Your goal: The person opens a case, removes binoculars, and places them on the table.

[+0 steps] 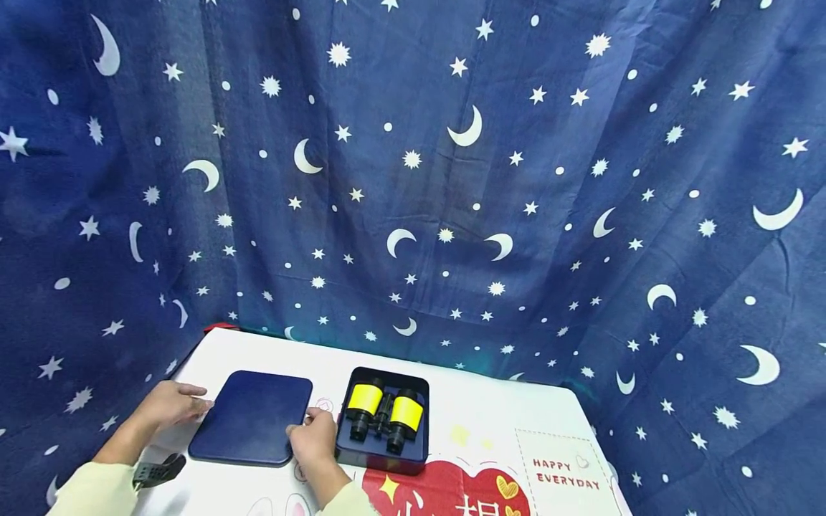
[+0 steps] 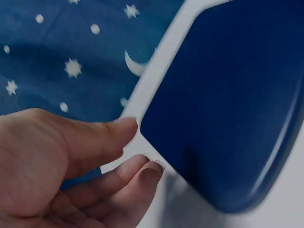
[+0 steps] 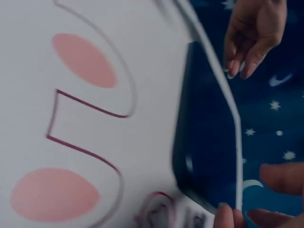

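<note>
A flat dark blue lid [image 1: 253, 417] with rounded corners lies on the white table, top face up. My left hand [image 1: 173, 405] is at its left edge; in the left wrist view the thumb and fingers [image 2: 137, 183] are parted and just short of the rim. My right hand [image 1: 315, 438] is at the lid's right edge, its fingertips at the rim; whether they touch it is hard to tell. To the right stands an open dark blue box [image 1: 382, 459]. Inside it lie black binoculars [image 1: 383, 413] with yellow barrels.
The white tablecloth [image 1: 477, 416] carries printed rabbits, a red heart [image 1: 445, 484] and lettering. A blue curtain [image 1: 413, 179] with moons and stars hangs behind the table and along its sides. A dark wrist strap [image 1: 158, 471] shows by the left sleeve.
</note>
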A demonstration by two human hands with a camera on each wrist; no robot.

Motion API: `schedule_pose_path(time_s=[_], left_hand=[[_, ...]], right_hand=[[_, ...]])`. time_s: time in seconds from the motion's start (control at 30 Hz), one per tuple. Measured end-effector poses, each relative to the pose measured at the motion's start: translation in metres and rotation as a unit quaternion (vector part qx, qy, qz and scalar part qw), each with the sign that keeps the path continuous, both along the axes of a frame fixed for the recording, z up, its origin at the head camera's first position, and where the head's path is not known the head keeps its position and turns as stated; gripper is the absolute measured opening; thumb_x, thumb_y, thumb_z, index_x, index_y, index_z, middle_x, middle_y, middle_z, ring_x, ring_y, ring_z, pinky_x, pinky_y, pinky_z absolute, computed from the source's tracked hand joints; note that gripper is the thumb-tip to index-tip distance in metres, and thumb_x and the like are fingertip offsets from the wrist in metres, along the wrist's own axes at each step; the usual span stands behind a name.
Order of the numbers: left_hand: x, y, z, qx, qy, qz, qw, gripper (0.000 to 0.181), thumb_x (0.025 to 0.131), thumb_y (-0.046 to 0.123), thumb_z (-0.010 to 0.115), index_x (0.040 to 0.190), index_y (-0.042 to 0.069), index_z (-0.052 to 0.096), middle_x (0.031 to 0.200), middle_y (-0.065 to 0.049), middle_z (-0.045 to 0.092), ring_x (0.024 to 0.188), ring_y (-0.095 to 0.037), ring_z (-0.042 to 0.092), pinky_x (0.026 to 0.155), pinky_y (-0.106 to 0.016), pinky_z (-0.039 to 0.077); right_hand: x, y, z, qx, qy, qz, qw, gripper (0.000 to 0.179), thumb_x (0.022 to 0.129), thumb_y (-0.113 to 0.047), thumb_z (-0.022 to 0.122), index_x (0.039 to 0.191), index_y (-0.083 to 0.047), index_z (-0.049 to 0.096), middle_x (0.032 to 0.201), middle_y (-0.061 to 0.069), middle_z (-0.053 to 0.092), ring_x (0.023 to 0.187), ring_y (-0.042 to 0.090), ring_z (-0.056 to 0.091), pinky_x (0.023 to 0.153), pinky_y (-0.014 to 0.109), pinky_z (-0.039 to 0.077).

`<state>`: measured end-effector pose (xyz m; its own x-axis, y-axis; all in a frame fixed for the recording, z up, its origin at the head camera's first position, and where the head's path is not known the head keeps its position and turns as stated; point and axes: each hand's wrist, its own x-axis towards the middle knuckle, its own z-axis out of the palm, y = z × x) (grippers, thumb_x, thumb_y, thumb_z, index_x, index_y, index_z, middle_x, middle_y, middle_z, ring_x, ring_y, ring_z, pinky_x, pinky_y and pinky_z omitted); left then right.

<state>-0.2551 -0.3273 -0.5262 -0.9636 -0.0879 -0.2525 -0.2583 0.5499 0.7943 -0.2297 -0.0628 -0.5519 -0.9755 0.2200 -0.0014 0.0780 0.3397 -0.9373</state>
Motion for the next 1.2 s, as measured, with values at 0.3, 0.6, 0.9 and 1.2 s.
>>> schedule_pose_path(time_s=[0.3, 0.6, 0.9, 1.2], left_hand=[[-0.001, 0.036, 0.027, 0.097, 0.029, -0.055, 0.9934, 0.069, 0.100, 0.016, 0.068, 0.144, -0.027, 0.036, 0.128, -0.038, 0.066, 0.116, -0.044, 0.071, 0.093, -0.046, 0.062], [0.001, 0.088, 0.038, 0.130, 0.037, -0.085, 0.9872, 0.069, 0.101, 0.018, 0.067, 0.149, -0.021, 0.036, 0.137, -0.037, 0.062, 0.127, -0.051, 0.063, 0.097, -0.051, 0.060], [0.001, 0.141, 0.044, 0.165, 0.037, -0.097, 0.9808, 0.068, 0.101, 0.021, 0.069, 0.154, -0.011, 0.039, 0.144, -0.035, 0.058, 0.130, -0.051, 0.061, 0.095, -0.052, 0.060], [0.000, 0.187, 0.041, 0.169, 0.031, -0.101, 0.9799, 0.071, 0.097, 0.023, 0.075, 0.154, -0.005, 0.044, 0.140, -0.030, 0.063, 0.123, -0.041, 0.068, 0.091, -0.055, 0.061]], right_hand=[[-0.005, 0.029, 0.026, -0.131, -0.025, 0.063, 0.9890, 0.041, 0.076, 0.003, 0.080, 0.117, 0.005, 0.071, 0.095, 0.013, 0.068, 0.082, 0.014, 0.060, 0.071, 0.024, 0.053], [-0.014, 0.076, 0.045, -0.156, -0.026, 0.084, 0.9838, 0.047, 0.083, -0.004, 0.079, 0.128, 0.005, 0.068, 0.105, 0.016, 0.069, 0.086, 0.012, 0.066, 0.085, 0.032, 0.062], [-0.022, 0.128, 0.044, -0.152, -0.020, 0.090, 0.9841, 0.055, 0.087, -0.009, 0.078, 0.138, 0.005, 0.062, 0.121, 0.023, 0.067, 0.096, 0.016, 0.067, 0.092, 0.034, 0.061], [-0.018, 0.171, 0.039, -0.123, -0.009, 0.059, 0.9906, 0.057, 0.088, -0.010, 0.078, 0.139, 0.005, 0.060, 0.121, 0.025, 0.068, 0.100, 0.018, 0.068, 0.094, 0.038, 0.061]])
